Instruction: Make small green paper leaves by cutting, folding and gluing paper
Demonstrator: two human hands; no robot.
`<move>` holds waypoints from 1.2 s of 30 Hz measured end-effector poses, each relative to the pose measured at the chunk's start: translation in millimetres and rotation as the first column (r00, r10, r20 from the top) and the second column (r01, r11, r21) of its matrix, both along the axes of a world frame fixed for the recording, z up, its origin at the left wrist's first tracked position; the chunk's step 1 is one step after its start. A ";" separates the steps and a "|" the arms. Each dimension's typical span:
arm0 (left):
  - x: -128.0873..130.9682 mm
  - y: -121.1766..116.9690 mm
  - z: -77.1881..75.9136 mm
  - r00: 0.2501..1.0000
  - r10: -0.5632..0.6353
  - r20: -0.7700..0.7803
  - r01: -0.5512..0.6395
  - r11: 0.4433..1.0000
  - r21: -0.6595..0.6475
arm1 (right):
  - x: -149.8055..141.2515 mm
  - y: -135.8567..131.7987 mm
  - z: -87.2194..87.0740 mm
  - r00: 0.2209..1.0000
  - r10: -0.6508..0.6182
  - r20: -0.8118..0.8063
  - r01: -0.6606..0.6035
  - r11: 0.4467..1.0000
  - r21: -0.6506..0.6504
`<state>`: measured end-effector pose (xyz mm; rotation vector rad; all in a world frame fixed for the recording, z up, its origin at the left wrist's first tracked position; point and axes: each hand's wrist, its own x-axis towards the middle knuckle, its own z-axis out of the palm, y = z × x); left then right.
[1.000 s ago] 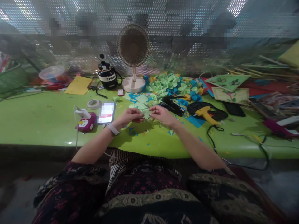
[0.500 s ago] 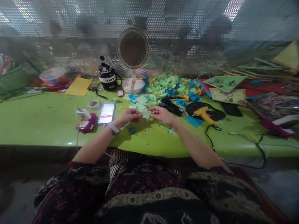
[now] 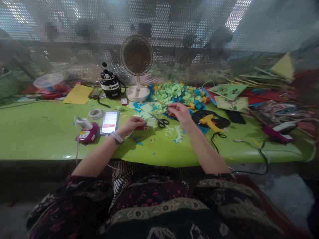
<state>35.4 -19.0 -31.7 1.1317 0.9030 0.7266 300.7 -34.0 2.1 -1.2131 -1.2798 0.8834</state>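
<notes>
Your right hand shifts toward the far edge of the tabletop, apparently breaking joint handling with your left hand; grips unclear.

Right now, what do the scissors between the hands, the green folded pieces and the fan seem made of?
The scissors: probably metal blades, slim and grey; smooth black handles, likely plastic. The green folded pieces: seemingly matte paper, given thin edges and folds. The fan: likely plastic, its pale base smooth.
</notes>
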 end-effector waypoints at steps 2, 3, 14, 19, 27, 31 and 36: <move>0.1 0.2 -1.1 1.000 -0.007 -0.008 0.007 1.000 0.003 | 11.6 -0.1 10.3 0.999 -0.049 0.003 0.049 0.998 0.043; 0.2 0.1 -1.5 1.000 -0.007 -0.014 0.007 1.000 0.005 | 17.7 0.2 14.4 0.998 -0.063 0.020 0.061 0.996 0.061; 2.2 -2.1 -2.4 1.000 0.007 -0.003 -0.007 0.999 -0.035 | 54.0 18.7 -16.1 0.442 -0.089 0.893 0.194 0.981 0.002; 1.9 0.0 -5.3 1.000 0.020 0.022 -0.019 1.000 -0.024 | 52.1 22.5 -23.9 0.378 -0.040 0.925 0.223 0.974 -0.049; 3.7 -2.6 -1.5 0.999 0.025 0.020 -0.023 0.996 -0.086 | 57.9 -22.8 6.0 0.531 0.118 0.839 -0.154 0.987 -0.042; 7.1 -8.9 0.5 1.000 0.007 0.013 -0.005 0.992 -0.122 | 37.9 -52.0 1.9 0.495 0.368 0.787 -0.344 0.915 -0.211; 12.3 -19.1 -2.0 0.998 -0.050 -0.022 0.045 0.983 -0.176 | 24.4 -57.8 -10.8 0.515 0.333 0.790 -0.317 0.930 -0.186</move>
